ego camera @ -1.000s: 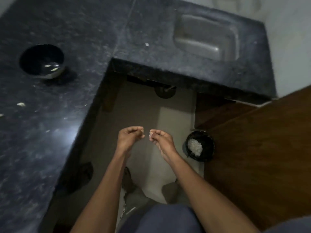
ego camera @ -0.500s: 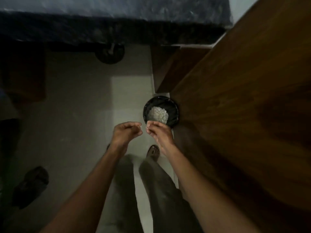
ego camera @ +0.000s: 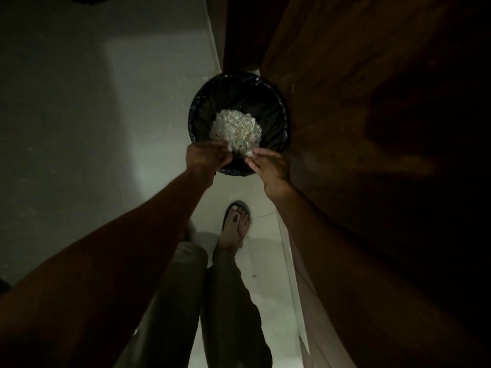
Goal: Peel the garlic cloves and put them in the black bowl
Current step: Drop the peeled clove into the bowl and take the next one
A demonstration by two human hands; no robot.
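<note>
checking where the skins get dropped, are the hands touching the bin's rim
Cannot tell. In the head view the left hand and right hand overlap the bin rim from above; no contact or gap shows plainly.

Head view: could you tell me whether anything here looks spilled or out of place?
Nothing stands out. Both hands, left and right, hover over the lined bin on the floor; the pale peelings sit heaped inside it, with none visibly scattered around.

bin [ego camera: 276, 107] hard against wooden door [ego camera: 372, 102], open floor [ego camera: 79, 102] left

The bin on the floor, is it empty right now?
No, the bin with its black liner holds a pale heap of garlic skins, just beyond both hands.
</note>
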